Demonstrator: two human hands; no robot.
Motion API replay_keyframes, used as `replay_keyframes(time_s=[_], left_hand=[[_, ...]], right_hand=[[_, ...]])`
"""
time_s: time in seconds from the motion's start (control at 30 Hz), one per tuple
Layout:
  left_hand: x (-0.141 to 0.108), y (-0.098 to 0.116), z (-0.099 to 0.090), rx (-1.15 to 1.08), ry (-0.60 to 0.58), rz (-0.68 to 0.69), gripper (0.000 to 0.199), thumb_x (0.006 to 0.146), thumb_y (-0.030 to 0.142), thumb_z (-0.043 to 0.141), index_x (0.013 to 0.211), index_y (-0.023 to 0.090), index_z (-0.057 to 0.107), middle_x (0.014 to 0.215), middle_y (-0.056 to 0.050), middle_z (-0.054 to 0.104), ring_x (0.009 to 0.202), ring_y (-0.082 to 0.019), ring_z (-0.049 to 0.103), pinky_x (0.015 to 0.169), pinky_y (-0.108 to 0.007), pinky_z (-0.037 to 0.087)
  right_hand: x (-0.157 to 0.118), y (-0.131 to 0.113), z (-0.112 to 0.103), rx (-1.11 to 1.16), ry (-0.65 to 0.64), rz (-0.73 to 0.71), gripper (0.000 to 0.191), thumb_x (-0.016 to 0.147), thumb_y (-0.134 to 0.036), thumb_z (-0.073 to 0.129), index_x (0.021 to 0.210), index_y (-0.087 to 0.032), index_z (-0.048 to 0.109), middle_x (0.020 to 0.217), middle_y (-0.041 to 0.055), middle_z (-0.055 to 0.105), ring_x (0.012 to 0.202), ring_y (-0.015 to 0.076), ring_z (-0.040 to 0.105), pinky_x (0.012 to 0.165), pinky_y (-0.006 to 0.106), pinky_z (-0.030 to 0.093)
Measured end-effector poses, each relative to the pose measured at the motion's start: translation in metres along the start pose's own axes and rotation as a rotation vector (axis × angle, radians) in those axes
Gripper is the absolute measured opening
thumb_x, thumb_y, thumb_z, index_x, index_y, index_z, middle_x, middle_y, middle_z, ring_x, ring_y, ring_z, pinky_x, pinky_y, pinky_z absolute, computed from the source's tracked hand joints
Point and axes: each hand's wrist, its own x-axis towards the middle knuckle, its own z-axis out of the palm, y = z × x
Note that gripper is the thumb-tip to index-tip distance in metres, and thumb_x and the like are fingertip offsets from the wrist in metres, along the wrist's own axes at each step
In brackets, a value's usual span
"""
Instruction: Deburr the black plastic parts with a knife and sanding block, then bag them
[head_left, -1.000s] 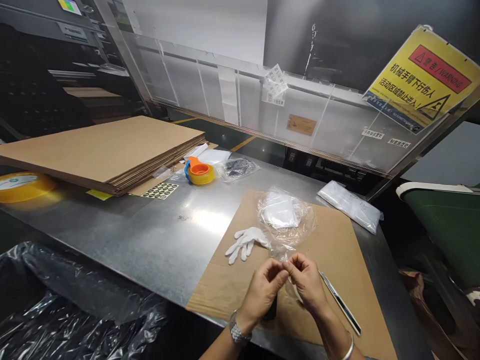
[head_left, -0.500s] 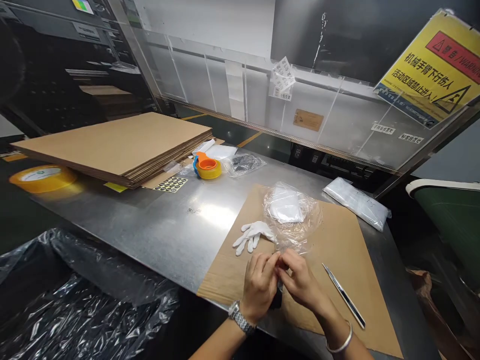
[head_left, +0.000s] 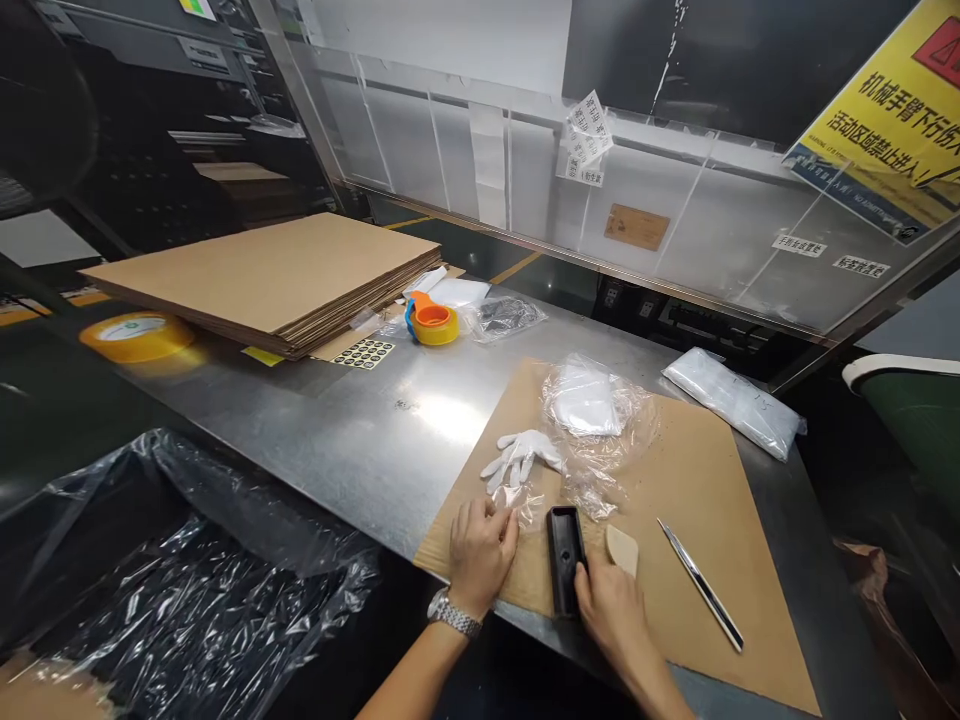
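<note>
My left hand (head_left: 480, 555) rests on the brown cardboard sheet (head_left: 660, 470) with fingers curled together, a clear plastic bag (head_left: 526, 508) at the fingertips. To its right stands a small, long black tray (head_left: 565, 560) with raised walls and a hollow middle. My right hand (head_left: 613, 610) is closed at the tray's right wall, thumb and finger on it. A beige piece with a rounded corner (head_left: 622, 550) shows just beyond those fingers, its lower part hidden. A white glove (head_left: 521, 455) lies above my left hand. A utility knife (head_left: 701, 585) is right of my right hand.
Crumpled clear film with white sheets (head_left: 589, 400) lies on the cardboard. Behind are a tape dispenser (head_left: 433, 325), a stack of flat cardboard (head_left: 262, 270) and a yellow tape roll (head_left: 135, 336). A wrapped white packet (head_left: 735, 400) sits right; a black-lined bin (head_left: 187, 600) stands left.
My hands were together and have moved apart. The black tray, mostly hidden before, now shows between them, along with the beige piece and the clear bag. The view has shifted slightly.
</note>
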Motion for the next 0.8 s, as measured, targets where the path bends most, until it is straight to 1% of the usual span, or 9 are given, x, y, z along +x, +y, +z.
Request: replay_keyframes(time_s=[0.07, 0.17, 0.27, 0.37, 0.43, 0.57, 0.63, 0.73, 0.8], left_hand=[[-0.003, 0.001, -0.001, -0.016, -0.039, -0.030, 0.021, 0.081, 0.025, 0.048, 0.069, 0.019, 0.064, 0.071, -0.006, 0.051, 0.072, -0.022, 0.046, 0.067, -0.034, 0.036], [-0.004, 0.003, 0.000, -0.091, -0.125, -0.051, 0.020, 0.082, 0.025, 0.047, 0.071, 0.020, 0.064, 0.069, -0.005, 0.056, 0.071, -0.021, 0.051, 0.066, -0.033, 0.037], [-0.003, 0.004, -0.002, -0.212, -0.231, -0.043, 0.021, 0.082, 0.025, 0.047, 0.074, 0.021, 0.065, 0.069, -0.004, 0.061, 0.068, -0.020, 0.056, 0.061, -0.029, 0.041], [-0.004, 0.003, -0.007, -0.318, -0.320, -0.009, 0.018, 0.081, 0.024, 0.049, 0.079, 0.022, 0.067, 0.072, -0.004, 0.066, 0.067, -0.018, 0.061, 0.060, -0.026, 0.044], [-0.007, 0.002, -0.011, -0.344, -0.346, 0.013, 0.018, 0.080, 0.021, 0.050, 0.083, 0.023, 0.067, 0.076, -0.004, 0.068, 0.070, -0.018, 0.062, 0.063, -0.026, 0.046], [-0.018, 0.007, -0.011, -0.294, -0.331, 0.056, 0.026, 0.081, 0.019, 0.045, 0.099, 0.022, 0.064, 0.086, -0.007, 0.067, 0.080, -0.022, 0.062, 0.072, -0.032, 0.048], [-0.026, 0.015, -0.010, -0.234, -0.322, 0.095, 0.029, 0.083, 0.019, 0.043, 0.106, 0.021, 0.060, 0.088, -0.008, 0.066, 0.082, -0.023, 0.060, 0.073, -0.035, 0.047], [-0.034, 0.029, -0.010, -0.147, -0.337, 0.184, 0.026, 0.083, 0.017, 0.042, 0.099, 0.020, 0.062, 0.079, -0.007, 0.063, 0.075, -0.022, 0.057, 0.068, -0.035, 0.044], [-0.036, 0.035, -0.014, -0.101, -0.357, 0.248, 0.022, 0.082, 0.015, 0.043, 0.091, 0.021, 0.063, 0.073, -0.005, 0.060, 0.070, -0.021, 0.054, 0.064, -0.034, 0.043]], right_hand=[[-0.008, 0.002, -0.008, 0.039, -0.057, -0.023, 0.024, 0.086, -0.034, 0.037, 0.076, -0.021, 0.055, 0.058, 0.0051, 0.055, 0.054, 0.0196, 0.052, 0.053, 0.029, 0.032], [-0.016, -0.001, -0.018, 0.151, -0.205, -0.101, 0.027, 0.088, -0.038, 0.036, 0.083, -0.022, 0.056, 0.069, 0.0029, 0.060, 0.063, 0.0171, 0.054, 0.056, 0.026, 0.036], [-0.018, -0.003, -0.014, 0.233, -0.299, -0.119, 0.034, 0.089, -0.043, 0.036, 0.075, -0.020, 0.057, 0.065, 0.0004, 0.058, 0.060, 0.0141, 0.052, 0.053, 0.023, 0.036], [-0.014, 0.004, -0.003, 0.239, -0.274, -0.060, 0.040, 0.089, -0.045, 0.033, 0.067, -0.019, 0.055, 0.059, -0.0004, 0.055, 0.053, 0.0126, 0.048, 0.046, 0.021, 0.033], [-0.012, 0.008, 0.002, 0.210, -0.223, -0.020, 0.039, 0.088, -0.044, 0.034, 0.065, -0.019, 0.053, 0.057, -0.0001, 0.054, 0.052, 0.0133, 0.048, 0.046, 0.022, 0.032], [-0.013, 0.004, 0.003, 0.094, -0.099, 0.012, 0.029, 0.087, -0.040, 0.039, 0.072, -0.022, 0.056, 0.060, 0.0026, 0.057, 0.057, 0.0182, 0.053, 0.053, 0.026, 0.032], [-0.016, -0.003, 0.003, 0.043, -0.075, -0.004, 0.024, 0.085, -0.038, 0.041, 0.077, -0.024, 0.059, 0.061, 0.0039, 0.059, 0.057, 0.0203, 0.055, 0.054, 0.028, 0.031], [-0.018, -0.012, 0.005, -0.003, -0.081, -0.035, 0.021, 0.082, -0.037, 0.045, 0.086, -0.025, 0.062, 0.060, 0.0055, 0.061, 0.055, 0.0228, 0.057, 0.054, 0.029, 0.032], [-0.015, -0.014, 0.004, -0.011, -0.084, -0.035, 0.026, 0.084, -0.035, 0.042, 0.098, -0.022, 0.059, 0.062, 0.0067, 0.063, 0.058, 0.0243, 0.059, 0.055, 0.030, 0.034]])
